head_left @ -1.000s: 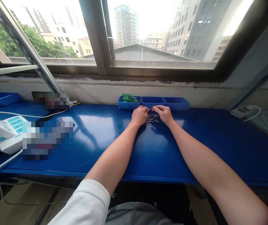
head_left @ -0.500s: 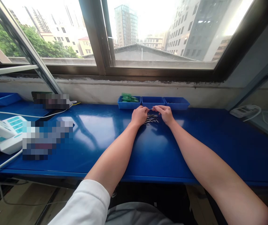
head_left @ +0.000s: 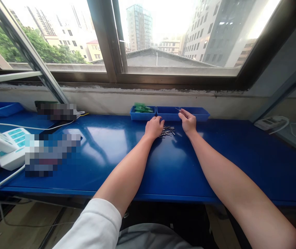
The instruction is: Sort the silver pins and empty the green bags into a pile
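My left hand [head_left: 154,127] rests on the blue table at the left edge of a pile of thin metal rods [head_left: 167,131]. Its thumb and fingers are slightly apart, and no rod shows between them. The rods are dark and silvery, like small drill bits, and lie crosswise over each other. My right hand [head_left: 188,121] is raised in front of the bins, its fingers pinching one thin metal rod [head_left: 178,109]. That rod points up and left, over the middle blue bin [head_left: 166,117]. Part of the right blue bin [head_left: 202,116] is hidden by the right hand.
Green packets [head_left: 143,108] fill the left blue bin [head_left: 142,117]. A white device with teal labels [head_left: 15,140] and its cable [head_left: 5,181] sit at the left. On the right lies a white power strip [head_left: 268,122]. A window stands behind the table [head_left: 106,180].
My right hand has moved up and right, away from my left hand, with a rod in its fingers. My left hand has loosened its pinch and stays beside the pile.
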{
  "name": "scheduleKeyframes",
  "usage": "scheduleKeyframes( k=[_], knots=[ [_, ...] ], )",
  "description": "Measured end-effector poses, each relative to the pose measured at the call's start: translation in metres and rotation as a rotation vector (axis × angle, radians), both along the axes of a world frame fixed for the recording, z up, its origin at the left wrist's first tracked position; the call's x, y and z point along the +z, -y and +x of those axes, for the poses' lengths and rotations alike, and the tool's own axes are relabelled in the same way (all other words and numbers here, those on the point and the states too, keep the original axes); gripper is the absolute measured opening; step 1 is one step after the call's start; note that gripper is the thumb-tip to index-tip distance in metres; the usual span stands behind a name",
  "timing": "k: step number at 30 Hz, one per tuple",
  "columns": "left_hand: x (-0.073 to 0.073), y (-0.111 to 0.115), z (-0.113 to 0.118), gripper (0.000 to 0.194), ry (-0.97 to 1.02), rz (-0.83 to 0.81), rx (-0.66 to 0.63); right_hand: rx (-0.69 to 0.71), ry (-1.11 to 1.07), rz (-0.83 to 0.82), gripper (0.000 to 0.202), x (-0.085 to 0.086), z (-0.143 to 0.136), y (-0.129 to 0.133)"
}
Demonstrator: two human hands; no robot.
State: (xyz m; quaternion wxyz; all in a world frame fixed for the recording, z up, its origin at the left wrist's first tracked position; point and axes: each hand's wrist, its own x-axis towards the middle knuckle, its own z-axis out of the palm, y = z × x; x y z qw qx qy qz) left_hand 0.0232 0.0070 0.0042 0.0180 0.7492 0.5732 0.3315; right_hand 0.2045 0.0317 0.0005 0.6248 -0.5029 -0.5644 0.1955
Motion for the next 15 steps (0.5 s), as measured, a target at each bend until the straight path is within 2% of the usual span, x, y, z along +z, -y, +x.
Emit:
scheduleKeyframes(
  k=[3,8,11,15],
  knots=[
    [0.0004,0.0005,-0.0001,0.037,0.000,-0.010,-0.003,-0.123,0.159,-0.028,0.049,0.0026,0.0042,0.0018],
    [0.0020,0.0020,0.0005,0.036,0.002,-0.031,0.009,-0.289,0.437,-0.190,0.057,0.0057,0.0042,0.0053],
    [0.0021,0.0021,0.0005,0.036,0.002,-0.035,0.003,-0.297,0.544,-0.240,0.063,0.0026,0.0056,0.0025],
    [0.0019,0.0019,0.0006,0.037,0.012,-0.030,-0.009,-0.278,0.570,-0.232,0.066,-0.0039,0.0103,-0.0030]
  ],
)
